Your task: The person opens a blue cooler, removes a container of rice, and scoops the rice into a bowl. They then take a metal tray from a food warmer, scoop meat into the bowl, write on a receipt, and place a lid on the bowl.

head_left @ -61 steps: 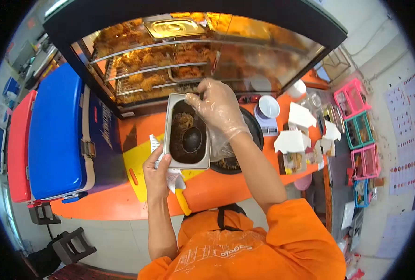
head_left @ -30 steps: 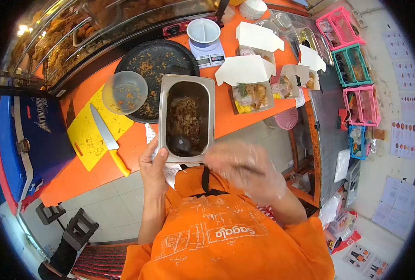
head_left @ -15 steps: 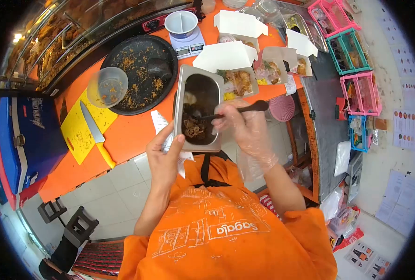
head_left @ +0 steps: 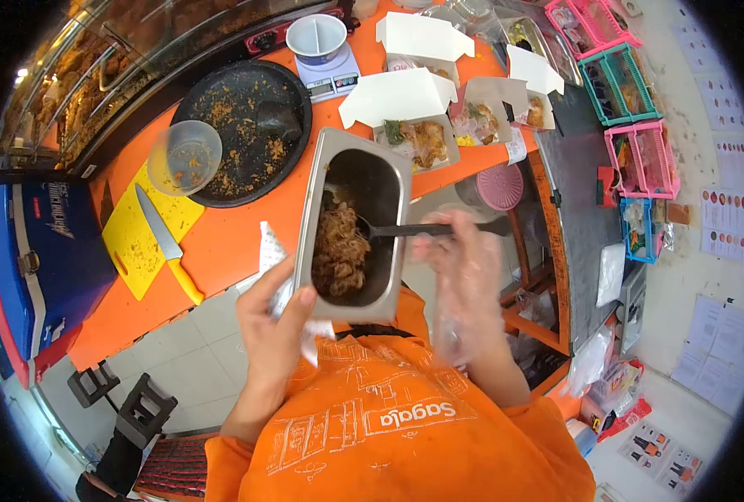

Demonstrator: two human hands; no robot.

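My left hand point(head_left: 270, 326) grips a deep steel food pan point(head_left: 395, 251) by its near left rim, with a white paper point(head_left: 273, 251) caught under the fingers. The pan is tilted toward me, and brown shredded or sliced food point(head_left: 340, 251) lies along its left side. In my right hand point(head_left: 464, 276), which wears a clear plastic glove and is blurred, is a black spoon point(head_left: 414, 230). Its handle crosses the pan's right rim, and its bowl end touches the food. An open white box point(head_left: 414, 142) of food stands just beyond the pan.
A round black tray point(head_left: 213, 100) with crumbs and a plastic tub point(head_left: 185, 157) is at the left. A knife point(head_left: 161, 226) lies on a yellow cutting board point(head_left: 142, 251). Behind are a scale point(head_left: 332, 82) and more boxes point(head_left: 482, 113). Baskets point(head_left: 616, 88) line the right wall.
The pan has come nearer to me and tipped more, showing more of the food. My right hand has moved slightly right and down with the spoon.
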